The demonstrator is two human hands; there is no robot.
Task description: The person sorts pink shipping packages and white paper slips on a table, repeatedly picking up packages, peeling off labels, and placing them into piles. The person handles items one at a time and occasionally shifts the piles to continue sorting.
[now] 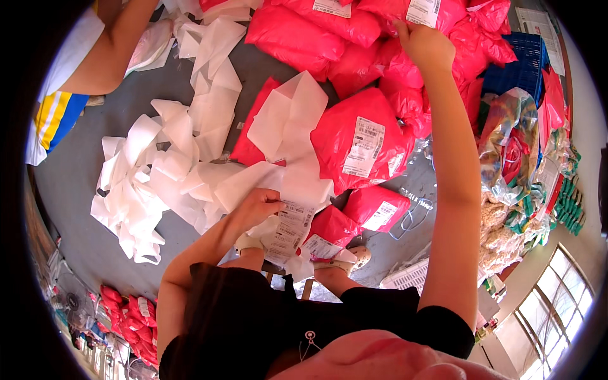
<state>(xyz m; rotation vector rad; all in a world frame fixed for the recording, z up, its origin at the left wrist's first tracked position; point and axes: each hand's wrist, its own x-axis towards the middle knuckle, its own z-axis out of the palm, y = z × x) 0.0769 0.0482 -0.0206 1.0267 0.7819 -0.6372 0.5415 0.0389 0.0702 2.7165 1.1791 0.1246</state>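
Observation:
My left hand (pixel 260 205) pinches the edge of a strip of printed shipping labels (pixel 290 227) in front of my lap. The strip runs on into white backing paper (pixel 304 156), which lies folded over the parcels and the floor. My right arm is stretched far forward. The right hand (pixel 430 47) is at a pink plastic parcel in the pile, just below its white label (pixel 422 12); its fingertips are partly hidden, so I cannot tell whether they grip. Nearer to me lies a large pink parcel (pixel 327 147) bearing labels, with two smaller labelled parcels (pixel 375 202) (pixel 335 225) below it.
Loops of backing paper (pixel 128 190) heap up on the grey floor (pixel 71 175) at left. Another person's arm (pixel 107 61) enters at upper left. A blue plastic crate (pixel 513 66) and clear bags (pixel 517 133) stand at right. More pink parcels (pixel 135 323) lie at lower left.

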